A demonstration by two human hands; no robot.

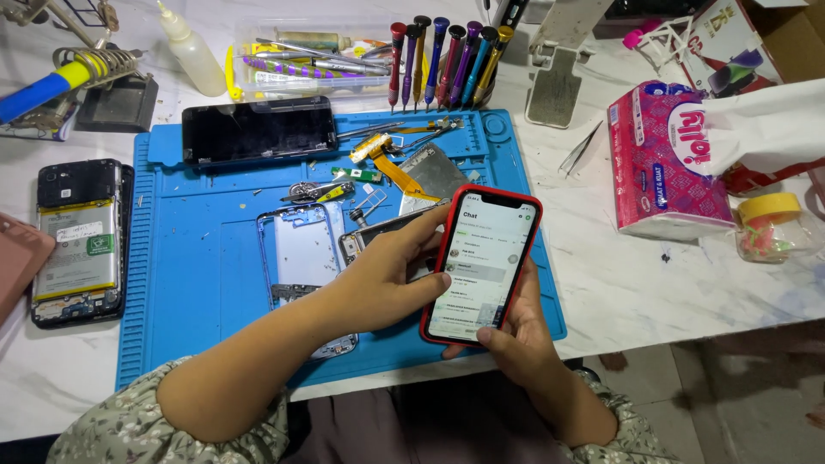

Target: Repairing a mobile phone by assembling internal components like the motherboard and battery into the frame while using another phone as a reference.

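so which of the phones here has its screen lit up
The red-cased phone held in the right hand; the black phone on the mat is dark, the left one lies opened.

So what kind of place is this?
Probably a phone repair bench: a blue work mat holds an empty phone frame, precision screwdrivers stand behind it, and an opened phone lies beside it.

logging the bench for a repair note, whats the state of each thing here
red phone: screen lit, held in right hand, left hand touching its edge
black phone: screen dark, lying flat on blue mat
opened phone: back off, battery showing
phone frame: stripped, on the mat
screwdrivers: upright in their rack
tissue pack: open, tissue pulled out
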